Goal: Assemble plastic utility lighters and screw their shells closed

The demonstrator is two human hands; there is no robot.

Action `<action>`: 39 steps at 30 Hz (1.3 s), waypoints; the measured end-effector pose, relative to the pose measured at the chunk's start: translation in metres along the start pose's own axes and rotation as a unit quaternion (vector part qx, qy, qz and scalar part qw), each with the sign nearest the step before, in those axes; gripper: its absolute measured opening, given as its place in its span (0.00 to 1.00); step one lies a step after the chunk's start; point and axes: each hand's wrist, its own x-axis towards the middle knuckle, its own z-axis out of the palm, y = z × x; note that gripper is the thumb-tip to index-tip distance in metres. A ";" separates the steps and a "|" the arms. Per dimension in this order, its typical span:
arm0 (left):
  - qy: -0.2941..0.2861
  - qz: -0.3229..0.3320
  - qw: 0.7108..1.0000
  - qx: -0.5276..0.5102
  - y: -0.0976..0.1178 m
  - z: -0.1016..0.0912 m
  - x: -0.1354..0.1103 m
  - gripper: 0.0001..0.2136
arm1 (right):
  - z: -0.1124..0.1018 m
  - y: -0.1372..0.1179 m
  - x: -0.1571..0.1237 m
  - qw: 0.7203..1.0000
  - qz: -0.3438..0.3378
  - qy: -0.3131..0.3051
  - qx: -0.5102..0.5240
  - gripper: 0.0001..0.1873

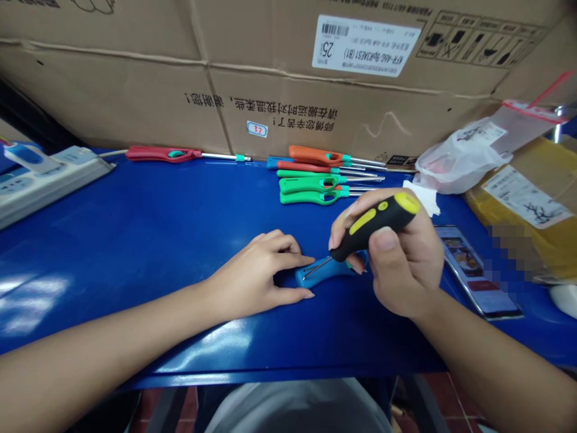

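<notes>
While left hand (261, 270) braces: grip pinching blue utility lighter (323, 274)
Right hand (408, 273): grip wrapped round black-and-yellow screwdriver (363, 230), tip at lighter's handle!

blue lighter (321, 273) partly hidden by right fingers (384, 249), power strip (54, 182) cut off at left

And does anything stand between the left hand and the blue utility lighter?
Nothing visible: the left hand has its thumb and a finger at either side of the blue utility lighter. The black-and-yellow screwdriver in the right hand slants over it, tip between them.
</notes>
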 end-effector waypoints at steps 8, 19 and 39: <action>0.000 0.002 1.000 -0.008 -0.001 -0.001 0.001 0.20 | 0.000 0.000 -0.004 1.000 0.008 -0.020 -0.013 0.09; 0.000 0.005 1.000 -0.003 -0.002 0.001 0.001 0.21 | 0.000 -0.001 -0.005 1.000 0.011 -0.023 -0.018 0.08; -0.009 -0.001 1.000 -0.006 0.000 0.000 0.002 0.19 | -0.003 -0.002 -0.005 0.997 0.003 -0.048 -0.055 0.09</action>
